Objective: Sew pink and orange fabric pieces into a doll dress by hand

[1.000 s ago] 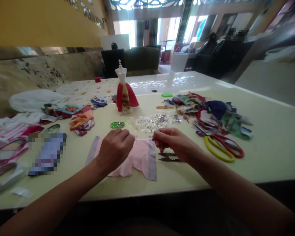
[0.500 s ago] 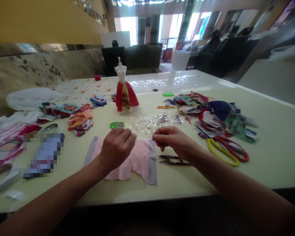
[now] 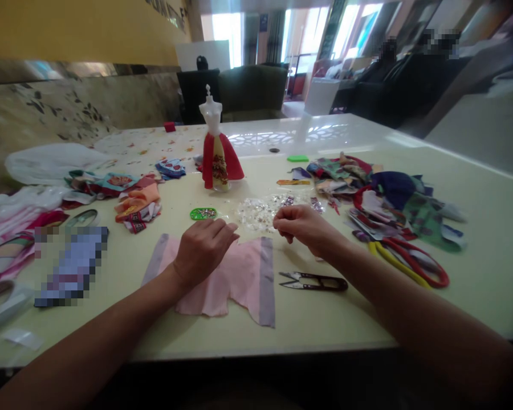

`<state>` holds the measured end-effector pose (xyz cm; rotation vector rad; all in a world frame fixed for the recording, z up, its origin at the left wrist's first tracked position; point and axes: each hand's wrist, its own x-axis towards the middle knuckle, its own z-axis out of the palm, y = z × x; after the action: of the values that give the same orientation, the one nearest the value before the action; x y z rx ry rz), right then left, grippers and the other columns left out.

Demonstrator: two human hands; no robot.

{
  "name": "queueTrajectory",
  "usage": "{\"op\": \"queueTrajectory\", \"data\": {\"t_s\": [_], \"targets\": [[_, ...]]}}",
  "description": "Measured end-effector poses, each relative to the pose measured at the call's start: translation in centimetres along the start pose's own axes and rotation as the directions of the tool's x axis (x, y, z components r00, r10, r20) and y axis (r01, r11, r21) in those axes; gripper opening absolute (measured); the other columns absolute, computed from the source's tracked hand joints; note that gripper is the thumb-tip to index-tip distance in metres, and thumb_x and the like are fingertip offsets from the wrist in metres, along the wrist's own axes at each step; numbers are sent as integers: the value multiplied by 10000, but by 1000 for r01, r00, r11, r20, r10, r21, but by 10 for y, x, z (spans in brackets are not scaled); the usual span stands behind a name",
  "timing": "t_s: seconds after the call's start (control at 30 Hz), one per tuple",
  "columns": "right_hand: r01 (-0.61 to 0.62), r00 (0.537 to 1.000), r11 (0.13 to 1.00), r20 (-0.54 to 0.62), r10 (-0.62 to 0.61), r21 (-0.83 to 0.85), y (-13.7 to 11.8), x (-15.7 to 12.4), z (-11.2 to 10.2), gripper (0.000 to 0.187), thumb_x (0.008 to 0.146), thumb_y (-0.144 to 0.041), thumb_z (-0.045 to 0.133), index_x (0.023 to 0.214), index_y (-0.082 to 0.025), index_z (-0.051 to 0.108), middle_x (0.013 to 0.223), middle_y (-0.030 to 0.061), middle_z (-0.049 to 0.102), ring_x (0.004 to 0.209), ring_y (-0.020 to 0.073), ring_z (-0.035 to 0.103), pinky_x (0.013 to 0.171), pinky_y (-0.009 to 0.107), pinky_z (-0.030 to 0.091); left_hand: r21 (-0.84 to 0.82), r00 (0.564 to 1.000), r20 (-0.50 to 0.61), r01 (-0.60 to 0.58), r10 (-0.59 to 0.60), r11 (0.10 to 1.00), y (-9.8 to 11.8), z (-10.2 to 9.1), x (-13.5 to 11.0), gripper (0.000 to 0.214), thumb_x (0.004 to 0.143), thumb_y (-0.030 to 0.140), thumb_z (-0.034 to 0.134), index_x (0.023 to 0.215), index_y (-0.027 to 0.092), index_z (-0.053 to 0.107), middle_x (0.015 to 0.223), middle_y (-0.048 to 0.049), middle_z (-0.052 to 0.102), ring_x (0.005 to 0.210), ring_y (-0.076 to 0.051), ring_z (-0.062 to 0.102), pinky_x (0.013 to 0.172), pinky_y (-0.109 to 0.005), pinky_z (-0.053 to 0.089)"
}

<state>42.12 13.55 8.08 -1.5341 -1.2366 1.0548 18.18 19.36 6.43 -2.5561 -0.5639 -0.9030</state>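
Observation:
My left hand (image 3: 206,249) is closed above the pink cloth piece (image 3: 222,285), which has grey strips along its two sides. Its fingertips are pinched together; anything between them is too small to make out. To the right, my right hand (image 3: 299,226) is also pinched closed, with the fingers curled, near clear packets of beads (image 3: 256,212). Whatever it may hold cannot be made out either. Thread snips (image 3: 314,281) lie on the table below the right hand. A small green tray of beads (image 3: 203,213) sits just beyond the left hand.
A small white dress form (image 3: 214,114) in a red and gold skirt stands at the back. Fabric scraps (image 3: 139,199) lie left, with another heap (image 3: 367,182) right. Red and yellow scissor handles (image 3: 414,262) stick out there. A tape roll (image 3: 2,302) and blurred-out object (image 3: 74,265) are at left.
My hands have drawn farther apart, the right one moving right and slightly up. The snips now show in full. The whole view has shifted a little.

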Motion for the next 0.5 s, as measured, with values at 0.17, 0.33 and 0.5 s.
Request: {"op": "queueTrajectory", "data": {"t_s": [0.17,0.33,0.5], "targets": [[67,986,997,156,-62,-29,6,1,-4,105,739,-262,643,686,-172,634,579,-24,548,521,85,457,503,235,330,-356,922,194,385,-336,851,-7,8,-4,66,906,187,639,957,181,681,875,-31,703,786,-158,657,685,-275,500],[105,975,976,213,-63,-192,7,2,2,149,769,-291,614,699,-166,658,605,-13,544,565,99,442,513,244,304,-450,829,394,550,-396,704,-6,9,-5,104,867,120,624,909,173,702,859,-35,689,787,-157,639,669,-279,498],[111,978,969,200,-66,-223,13,5,2,157,779,-291,606,701,-164,657,625,-16,532,588,98,414,531,245,299,-453,785,486,602,-384,657,-5,9,-5,107,859,117,611,873,178,699,877,-39,694,805,-169,630,681,-300,492]]}}
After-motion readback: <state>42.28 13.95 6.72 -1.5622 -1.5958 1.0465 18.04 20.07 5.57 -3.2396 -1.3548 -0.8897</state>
